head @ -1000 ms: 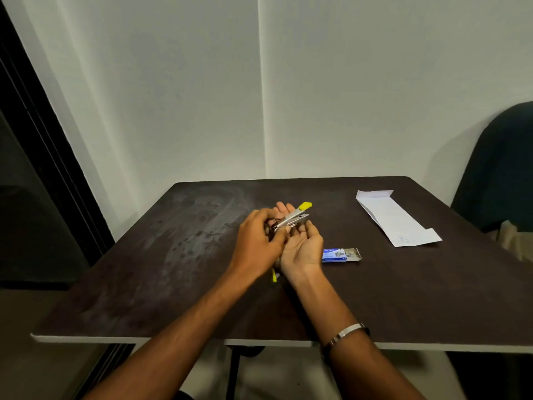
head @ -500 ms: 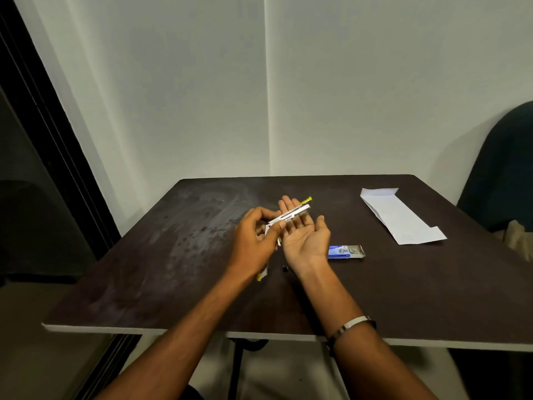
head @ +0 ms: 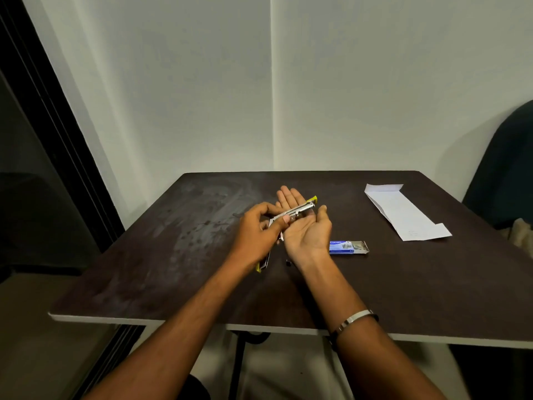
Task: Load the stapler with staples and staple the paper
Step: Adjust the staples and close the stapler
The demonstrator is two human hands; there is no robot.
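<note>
The stapler [head: 294, 212] is swung open above the dark table [head: 178, 255]. Its metal magazine arm, tipped in yellow, lies across the fingers of my right hand [head: 305, 232], which is palm up with fingers spread. My left hand [head: 256, 232] pinches the stapler at its hinge end. The stapler's other half hangs below that hand, and its yellow end shows near the table top. A blue staple box [head: 341, 247] lies open just right of my right wrist, with staples showing at its open end. The folded white paper [head: 403, 215] lies at the far right of the table.
A small dark piece [head: 288, 262] lies on the table near my right wrist. A dark chair back [head: 504, 168] stands by the table's right side. A white wall runs close behind the table and a dark door frame stands at the left.
The magazine arm has flattened across my right fingers, and my right thumb has spread outward. My left hand keeps its grip at the hinge.
</note>
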